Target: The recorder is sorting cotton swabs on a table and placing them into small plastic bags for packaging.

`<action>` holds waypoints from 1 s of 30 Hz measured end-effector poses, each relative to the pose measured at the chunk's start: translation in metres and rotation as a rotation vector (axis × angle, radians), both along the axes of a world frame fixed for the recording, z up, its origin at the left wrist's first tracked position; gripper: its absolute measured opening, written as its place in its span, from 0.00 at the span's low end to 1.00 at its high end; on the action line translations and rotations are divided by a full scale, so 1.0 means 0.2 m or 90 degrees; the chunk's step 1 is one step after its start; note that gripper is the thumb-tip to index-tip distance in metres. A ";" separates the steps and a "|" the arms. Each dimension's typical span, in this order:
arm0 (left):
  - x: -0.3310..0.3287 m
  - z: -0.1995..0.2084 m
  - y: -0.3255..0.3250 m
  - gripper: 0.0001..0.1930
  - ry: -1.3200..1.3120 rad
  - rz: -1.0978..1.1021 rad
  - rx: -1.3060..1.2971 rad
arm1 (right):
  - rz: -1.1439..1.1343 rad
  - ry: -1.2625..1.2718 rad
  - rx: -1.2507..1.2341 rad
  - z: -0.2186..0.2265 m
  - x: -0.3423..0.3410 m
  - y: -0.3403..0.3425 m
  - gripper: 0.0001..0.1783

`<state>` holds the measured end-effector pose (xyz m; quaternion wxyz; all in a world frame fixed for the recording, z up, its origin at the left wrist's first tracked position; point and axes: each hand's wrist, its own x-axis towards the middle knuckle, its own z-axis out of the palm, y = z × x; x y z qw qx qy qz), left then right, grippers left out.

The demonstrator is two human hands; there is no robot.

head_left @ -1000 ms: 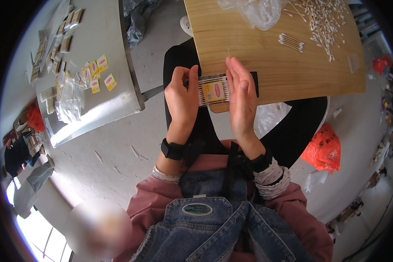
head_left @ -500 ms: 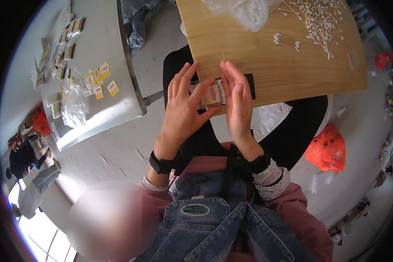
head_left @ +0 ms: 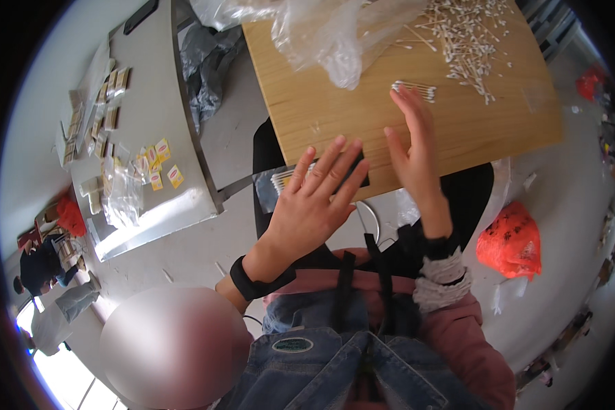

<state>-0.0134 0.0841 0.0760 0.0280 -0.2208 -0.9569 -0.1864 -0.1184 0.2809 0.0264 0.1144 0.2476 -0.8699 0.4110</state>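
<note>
Swab packet (head_left: 280,179), one, at the near left corner of the wooden table (head_left: 348,113), its left end showing beyond the edge, above a dark trouser leg. Risks, as judged: slipping off the corner, should the cover hand push left or near; bent sticks or a skewed row, from uneven weight of the palm; a scattered bundle, from a careless fingertip at the far side. Appearance: white cotton tips side by side in a slightly slanting row, clear film loose and shiny to their left; middle and right end hidden. Left hand (head_left: 313,208): back upward, fingers straight and a little fanned, laid across the packet; pressing or merely above it, cannot tell. Right hand (head_left: 417,160): thumb and fingers wide apart, nothing visible between; fingertips at the left end of a small swab bundle (head_left: 426,91), contact uncertain. Also present: loose swab heap (head_left: 466,41), far right; crumpled clear bag (head_left: 342,51), far left of it; dark flat piece (head_left: 361,176), just right of the left hand.
</note>
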 end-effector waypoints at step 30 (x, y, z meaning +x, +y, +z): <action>-0.24 0.27 0.24 0.12 0.255 -0.394 -0.076 | 0.159 0.081 -0.024 0.55 0.08 0.42 0.13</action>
